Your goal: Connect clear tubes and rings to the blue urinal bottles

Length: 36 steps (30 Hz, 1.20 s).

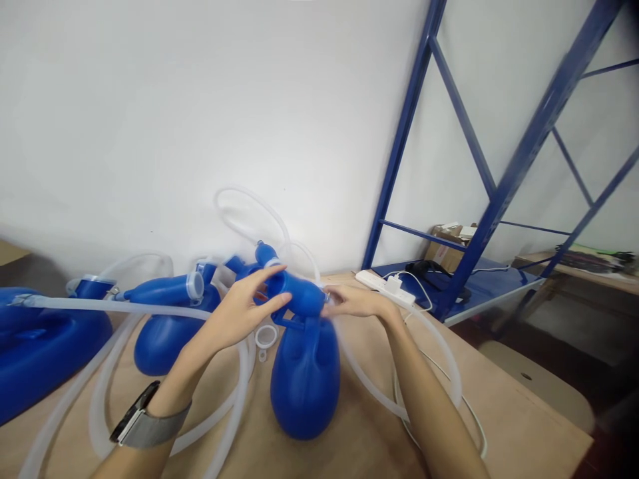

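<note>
A blue plastic bottle-shaped vessel (305, 379) lies on the wooden table (499, 412) in front of me, its neck (299, 295) pointing away. My left hand (244, 309), with a watch on the wrist, grips the neck from the left, thumb and fingers curled round it. My right hand (357, 303) is closed at the right end of the neck, where a translucent hose (379, 392) meets it; what its fingers pinch is hidden. A small white ring (265, 336) lies on the table just under my left hand.
More blue vessels (160, 326) with hoses lie to the left, a large one (34, 352) at the far left edge. A white power strip (384, 287) lies behind my right hand. A blue metal shelving frame (479, 199) stands at the right, by a stool (539, 382).
</note>
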Motion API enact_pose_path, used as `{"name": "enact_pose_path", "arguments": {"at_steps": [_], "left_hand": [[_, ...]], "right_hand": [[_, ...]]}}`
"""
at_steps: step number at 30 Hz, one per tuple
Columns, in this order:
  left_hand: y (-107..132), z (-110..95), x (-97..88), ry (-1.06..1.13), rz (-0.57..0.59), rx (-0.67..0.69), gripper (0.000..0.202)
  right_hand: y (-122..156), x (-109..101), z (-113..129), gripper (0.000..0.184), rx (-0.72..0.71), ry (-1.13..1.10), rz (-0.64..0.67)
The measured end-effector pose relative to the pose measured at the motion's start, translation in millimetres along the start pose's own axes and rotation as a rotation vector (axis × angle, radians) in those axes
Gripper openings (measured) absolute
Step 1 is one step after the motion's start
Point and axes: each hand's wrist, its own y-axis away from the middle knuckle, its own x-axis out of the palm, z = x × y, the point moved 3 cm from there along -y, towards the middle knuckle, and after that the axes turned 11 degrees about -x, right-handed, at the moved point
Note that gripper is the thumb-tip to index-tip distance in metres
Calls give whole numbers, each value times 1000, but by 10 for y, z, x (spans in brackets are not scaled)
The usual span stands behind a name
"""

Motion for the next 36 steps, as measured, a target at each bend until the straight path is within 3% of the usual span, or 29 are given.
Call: {"name": "enact_pose_path", "arguments": {"at_steps": [3,6,8,11,16,22,27,36], "left_hand": [[54,-75,-61,7,-42,34,62],[134,-156,-83,34,-58,116,57],[182,-194,-97,51,-72,177,54],[229,-215,-139,48,-97,254,52],[254,-208,-240,6,-151,300,50],[260,-207,-296,17,-186,264,51],[240,-216,-316,78,-265,143,53],[189,-235,-264,435,-366,-107,56]], "right_hand": [[132,-106,98,53,46,1,-84],[219,-166,293,58,-46,-149,-218],[226,-171,428,58,-102,-259,-318],[182,-143,567,51,-78,-380,-428],[91,-78,610,50,7,-575,-391],[14,-26,575,53,-41,-740,-446],[13,-6,690,47,-105,-466,-600],[109,35,1013,20,-135,193,-847]]}}
